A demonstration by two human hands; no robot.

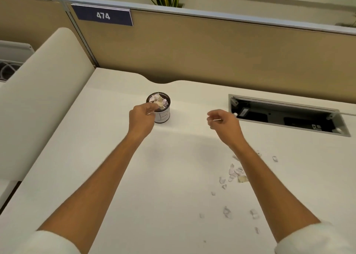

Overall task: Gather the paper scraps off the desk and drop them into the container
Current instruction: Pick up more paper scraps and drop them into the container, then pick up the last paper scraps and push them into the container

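Observation:
A small round container (163, 116) with a dark rim and a white label stands on the white desk (115, 157), heaped with paper scraps (159, 101). My left hand (141, 116) hovers at its left rim, fingers pinched together over the opening; whether a scrap is between them is unclear. My right hand (223, 122) is raised to the right of the container, pinching a thin pale scrap (215, 120) between thumb and fingers. Several loose scraps (236, 173) lie on the desk by my right forearm, and smaller bits (227, 212) lie nearer the front.
An open cable hatch (285, 114) is sunk into the desk at the right rear. A tan partition (192, 51) with a "474" sign (103, 15) runs along the back. A cream panel (38, 99) borders the desk's left side.

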